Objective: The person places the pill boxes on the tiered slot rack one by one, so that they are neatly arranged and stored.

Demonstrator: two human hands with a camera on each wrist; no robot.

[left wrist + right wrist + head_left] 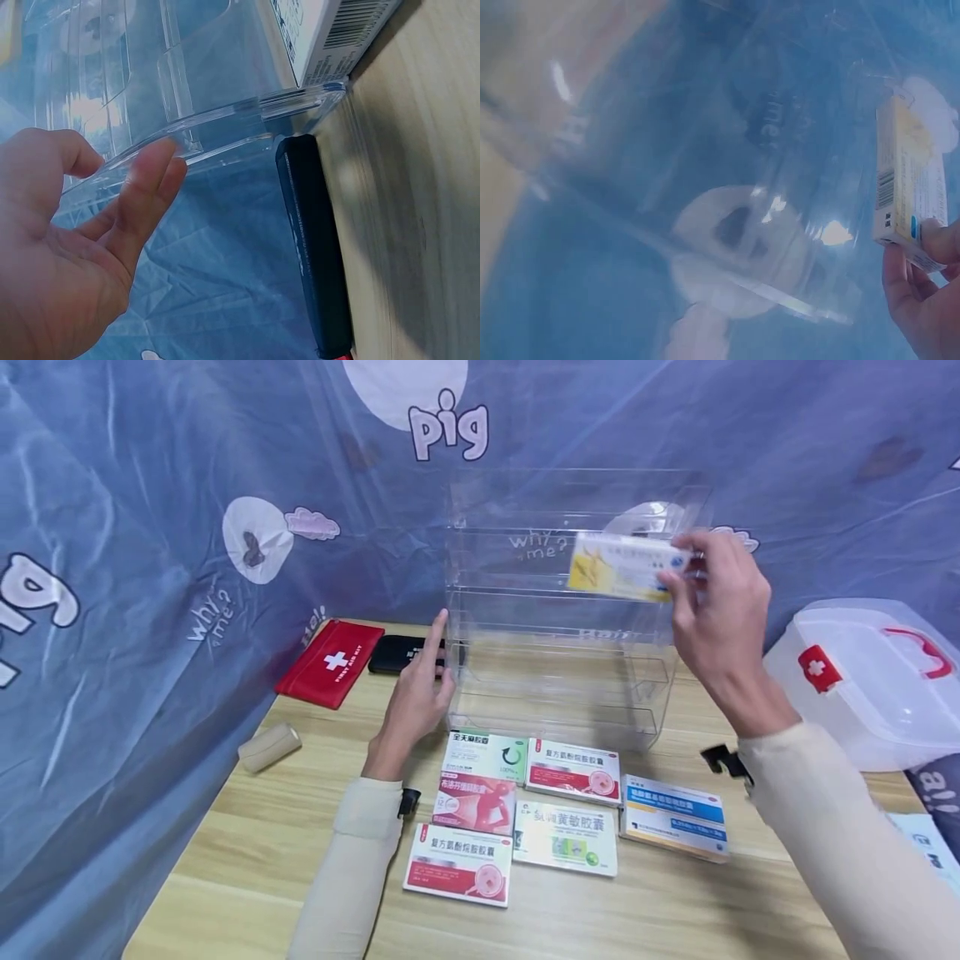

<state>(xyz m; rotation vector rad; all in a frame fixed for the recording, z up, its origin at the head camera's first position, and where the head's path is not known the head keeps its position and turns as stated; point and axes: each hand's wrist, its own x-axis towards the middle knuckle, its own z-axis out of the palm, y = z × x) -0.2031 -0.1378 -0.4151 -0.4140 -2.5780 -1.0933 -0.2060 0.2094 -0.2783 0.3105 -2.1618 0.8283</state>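
A white and yellow medicine box (626, 567) is pinched at one end between the thumb and fingers of my right hand (723, 610), in front of the upper tiers of a clear plastic display shelf (558, 718). The right wrist view shows the box (907, 172) with its barcode side. My left hand (416, 697) rests against the shelf's left side, index finger extended. In the left wrist view its fingers (154, 169) touch the clear edge. Several medicine boxes lie before the shelf, including a green and white one (483, 753), a pink one (472, 802) and a blue and white one (673, 818).
Left of the shelf lie a red first aid pouch (330, 662), a black case (393, 654) and a tan bandage roll (270, 747). A translucent medicine chest (862, 693) with a red handle stands at the right. Blue printed cloth (150, 468) hangs behind the wooden table (225, 860).
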